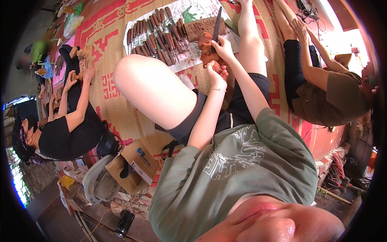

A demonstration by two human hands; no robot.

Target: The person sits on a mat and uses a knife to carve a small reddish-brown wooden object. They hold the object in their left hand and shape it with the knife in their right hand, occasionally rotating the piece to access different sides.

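Note:
My right hand is closed around one end of a long, dark, flat file, whose tapered tip points away from me. The file lies across a reddish-brown carved wooden figure with rounded, lumpy forms. My left hand grips the figure's near end from below, fingers curled up around it. Just beyond, a brown wooden block rests on the white sheet, close to the figure's far end. Rows of wood-handled carving chisels lie on that sheet to the left.
A red-patterned straw mat spreads beneath me. At left, one person handles a small wooden piece; another person sits at right. A grey fan and an open cardboard box stand behind me on the left.

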